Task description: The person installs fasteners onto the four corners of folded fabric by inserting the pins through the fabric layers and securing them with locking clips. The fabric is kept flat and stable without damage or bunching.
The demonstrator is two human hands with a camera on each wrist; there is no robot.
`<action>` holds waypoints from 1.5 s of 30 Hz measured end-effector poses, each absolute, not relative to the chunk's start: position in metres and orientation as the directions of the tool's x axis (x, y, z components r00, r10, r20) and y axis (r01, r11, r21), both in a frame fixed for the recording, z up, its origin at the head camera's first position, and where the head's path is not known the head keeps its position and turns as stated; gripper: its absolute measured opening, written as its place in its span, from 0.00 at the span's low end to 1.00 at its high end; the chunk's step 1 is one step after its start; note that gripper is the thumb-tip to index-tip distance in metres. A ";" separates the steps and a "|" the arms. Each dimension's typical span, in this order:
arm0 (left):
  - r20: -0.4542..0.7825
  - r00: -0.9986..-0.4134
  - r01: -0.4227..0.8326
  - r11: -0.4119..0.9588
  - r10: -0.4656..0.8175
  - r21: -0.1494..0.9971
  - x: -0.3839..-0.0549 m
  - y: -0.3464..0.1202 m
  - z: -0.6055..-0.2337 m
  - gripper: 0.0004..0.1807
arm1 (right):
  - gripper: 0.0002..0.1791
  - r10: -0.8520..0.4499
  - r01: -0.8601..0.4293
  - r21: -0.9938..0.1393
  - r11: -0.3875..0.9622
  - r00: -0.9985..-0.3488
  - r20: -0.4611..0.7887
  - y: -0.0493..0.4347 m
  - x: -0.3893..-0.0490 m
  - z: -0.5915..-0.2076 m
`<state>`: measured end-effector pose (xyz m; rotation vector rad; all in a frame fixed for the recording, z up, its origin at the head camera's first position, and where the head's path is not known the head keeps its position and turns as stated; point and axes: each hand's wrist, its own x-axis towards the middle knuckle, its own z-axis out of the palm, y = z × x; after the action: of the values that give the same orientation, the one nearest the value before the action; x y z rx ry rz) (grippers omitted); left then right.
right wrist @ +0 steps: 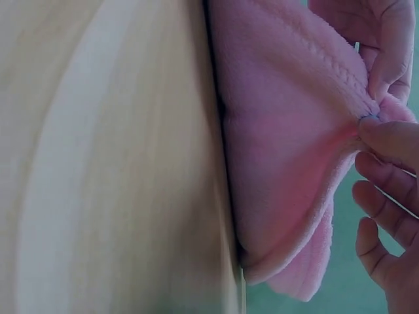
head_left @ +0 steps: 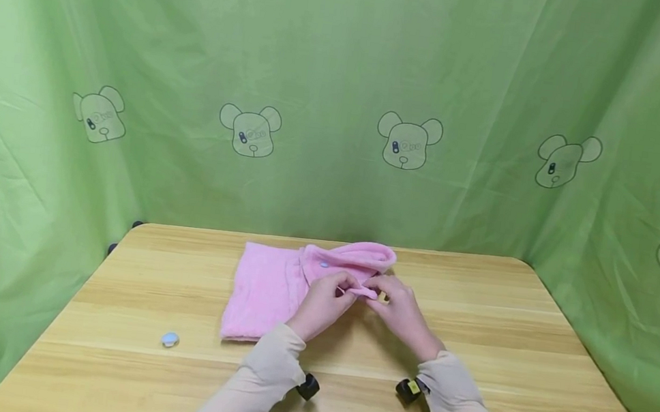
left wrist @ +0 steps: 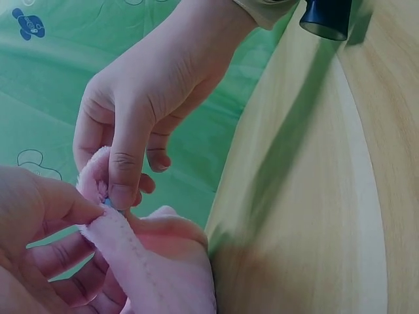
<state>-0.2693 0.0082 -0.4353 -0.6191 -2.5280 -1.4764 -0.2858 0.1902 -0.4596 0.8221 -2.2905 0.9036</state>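
Observation:
A pink fleecy cloth [head_left: 264,287] lies on the table, its right part bunched and lifted at the edge. My left hand [head_left: 324,305] pinches this raised edge between thumb and fingers. Facing it, my right hand [head_left: 403,311] pinches the same edge close by, fingertips nearly meeting the left ones. Between the fingertips a bit of a small blue piece [left wrist: 111,204] shows at the cloth's fold, mostly hidden by the right thumb. Another small blue piece [head_left: 324,264] sits on the cloth's upper fold.
On the wooden table [head_left: 505,337], left of the cloth, lies a small round light-blue piece [head_left: 169,339]. Green curtains [head_left: 319,191] with bear-head outlines stand behind and at both sides. A black wrist camera [head_left: 308,387] is worn under the left sleeve.

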 end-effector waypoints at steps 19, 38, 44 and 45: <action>0.334 -0.904 0.422 0.438 0.266 0.794 -0.272 0.009 -0.440 0.03 | 0.12 -0.397 -0.776 -0.345 0.527 -0.584 0.708 0.190 -0.285 -0.463; 0.273 -0.936 0.343 0.414 0.220 0.843 -0.271 0.010 -0.438 0.08 | 0.13 -0.386 -0.750 -0.345 0.564 -0.608 0.693 0.189 -0.286 -0.464; 0.283 -0.932 0.358 0.455 0.227 0.815 -0.270 0.010 -0.438 0.10 | 0.13 -0.396 -0.755 -0.318 0.574 -0.596 0.699 0.188 -0.286 -0.464; 0.283 -0.931 0.360 0.460 0.229 0.812 -0.270 0.011 -0.438 0.10 | 0.13 -0.398 -0.757 -0.317 0.571 -0.594 0.700 0.189 -0.286 -0.464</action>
<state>-0.2699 0.0109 -0.4376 -0.5207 -2.5676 -1.4767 -0.2857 0.1885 -0.4644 0.9192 -2.2335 0.8242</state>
